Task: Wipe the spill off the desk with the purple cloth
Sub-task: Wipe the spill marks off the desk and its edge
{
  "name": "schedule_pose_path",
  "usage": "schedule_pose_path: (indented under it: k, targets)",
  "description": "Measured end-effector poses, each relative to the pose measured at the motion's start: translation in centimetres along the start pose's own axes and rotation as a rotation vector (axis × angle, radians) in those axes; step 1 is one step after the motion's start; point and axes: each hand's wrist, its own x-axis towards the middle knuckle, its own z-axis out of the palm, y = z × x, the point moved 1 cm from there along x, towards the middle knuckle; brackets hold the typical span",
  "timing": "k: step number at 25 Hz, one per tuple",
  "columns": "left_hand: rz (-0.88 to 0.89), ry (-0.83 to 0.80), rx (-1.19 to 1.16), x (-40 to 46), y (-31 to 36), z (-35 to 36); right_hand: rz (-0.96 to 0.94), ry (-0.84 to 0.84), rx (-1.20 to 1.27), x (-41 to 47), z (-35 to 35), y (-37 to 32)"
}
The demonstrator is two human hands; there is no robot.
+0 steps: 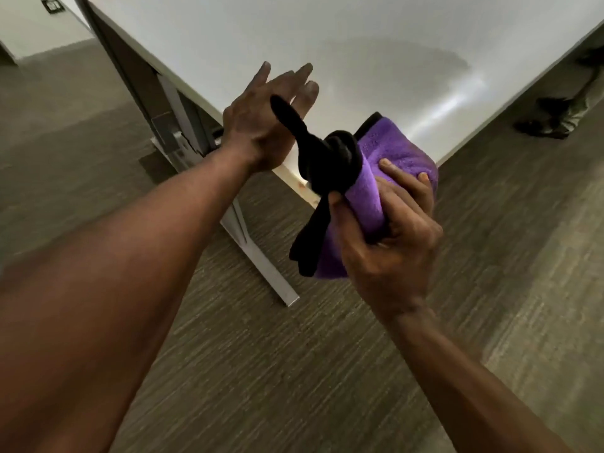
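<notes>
the right hand (389,230) clutches the folded purple cloth (397,158) with a black strip (322,165) at frame centre, above the desk (261,34) corner. the left hand (261,125) hovers spread and empty. a faint smear, possibly the spill (392,53), lies upper right; the cloth should go flat there.

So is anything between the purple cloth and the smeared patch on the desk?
Nothing visible. The right hand holds the purple cloth over the desk corner; the left hand is open, off to the side.
</notes>
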Motion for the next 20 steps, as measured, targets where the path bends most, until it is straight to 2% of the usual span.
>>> schedule_pose_path:
  k: [1,4,6,7,11,16,18,20]
  targets:
    - [-0.002,0.001,0.004,0.0,0.0,0.1,0.025,-0.021,0.037,-0.2,-0.2,-0.1]
    - [-0.011,0.014,-0.028,-0.1,-0.2,0.1,0.079,-0.249,0.17,0.2,-3.2,1.3]
    - [0.007,0.024,-0.031,0.0,-0.1,0.3,0.021,-0.394,0.084,0.2,-4.8,1.5]
    - [0.012,0.03,-0.035,0.1,-0.1,0.3,-0.039,-0.412,-0.013,-0.2,-4.8,1.3]
    - [0.02,0.029,-0.045,0.2,-0.5,0.3,-0.163,-0.167,-0.249,-1.7,-1.6,0.1]
    - [0.025,0.037,-0.06,0.2,-0.4,0.4,-0.157,0.086,-0.395,-0.5,0.6,-1.5]
    - [0.027,0.057,-0.087,0.2,-0.4,0.3,-0.101,0.134,-0.418,0.6,0.8,-1.8]
    - [0.071,0.08,-0.064,0.1,-0.4,0.3,-0.068,0.058,-0.4,0.5,0.4,-1.7]
